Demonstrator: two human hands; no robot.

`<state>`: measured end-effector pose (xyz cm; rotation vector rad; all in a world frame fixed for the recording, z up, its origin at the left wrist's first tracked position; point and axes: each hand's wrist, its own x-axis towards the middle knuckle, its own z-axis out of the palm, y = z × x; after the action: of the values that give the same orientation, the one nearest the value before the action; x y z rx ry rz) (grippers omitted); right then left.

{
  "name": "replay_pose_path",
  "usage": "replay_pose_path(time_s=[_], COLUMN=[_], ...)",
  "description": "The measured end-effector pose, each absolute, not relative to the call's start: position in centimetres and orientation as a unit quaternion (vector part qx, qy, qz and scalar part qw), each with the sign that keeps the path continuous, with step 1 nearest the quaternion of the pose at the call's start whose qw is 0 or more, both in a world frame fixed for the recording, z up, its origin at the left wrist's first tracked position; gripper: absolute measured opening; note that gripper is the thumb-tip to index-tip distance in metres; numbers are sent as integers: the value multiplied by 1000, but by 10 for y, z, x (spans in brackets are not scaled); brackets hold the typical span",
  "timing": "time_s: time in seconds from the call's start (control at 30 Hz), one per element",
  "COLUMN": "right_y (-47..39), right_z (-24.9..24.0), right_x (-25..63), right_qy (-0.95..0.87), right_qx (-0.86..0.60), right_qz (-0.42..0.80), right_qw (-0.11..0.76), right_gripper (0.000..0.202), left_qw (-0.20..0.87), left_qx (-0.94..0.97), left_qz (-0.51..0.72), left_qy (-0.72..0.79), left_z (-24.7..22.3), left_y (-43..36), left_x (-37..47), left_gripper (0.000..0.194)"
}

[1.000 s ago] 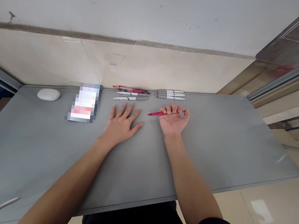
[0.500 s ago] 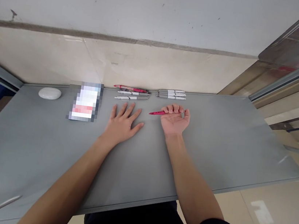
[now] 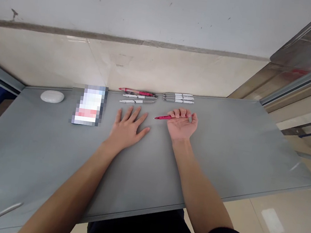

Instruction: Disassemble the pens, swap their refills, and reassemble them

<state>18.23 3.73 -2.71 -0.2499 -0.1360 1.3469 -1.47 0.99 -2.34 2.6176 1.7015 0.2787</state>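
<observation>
Scarcely anything has moved since the earlier frame; hands and pens keep their places. Directions are from the left hand (image 3: 125, 129), which lies palm down, fingers spread, holding nothing, seemingly as a brace on the tabletop (image 3: 143, 168). At 3 o'clock, the right hand (image 3: 182, 124) is palm up, fingers curled over a slim red pen (image 3: 163, 117), thumb at its rear end, apparently to control it. Left pen group (image 3: 137, 97), 12 o'clock, and right pen group (image 3: 178, 97), 2 o'clock, lie roughly lengthwise, presumably for order; barrels look plastic. Matte grey surface; glossy oval case (image 3: 52, 96), 10 o'clock.
</observation>
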Motion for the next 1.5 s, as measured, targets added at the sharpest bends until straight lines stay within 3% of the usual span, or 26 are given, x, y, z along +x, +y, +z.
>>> replay_pose_path(time_s=[0.63,0.93,1.5], right_y=[37,37,38], right_z=[-27,-25,-26], right_x=[183,183,183], right_qy=[-42,-60,-51], right_qx=[-77,-136,-103], right_qz=[641,616,631], right_qw=[763,773,767], right_gripper=[34,35,29], left_qw=[-9,-6,-5], left_qx=[836,838,838], left_qz=[98,95,109], left_qy=[540,538,535], left_z=[-27,-27,-29], left_y=[10,11,11], left_x=[-16,-16,-16], left_gripper=[60,60,60])
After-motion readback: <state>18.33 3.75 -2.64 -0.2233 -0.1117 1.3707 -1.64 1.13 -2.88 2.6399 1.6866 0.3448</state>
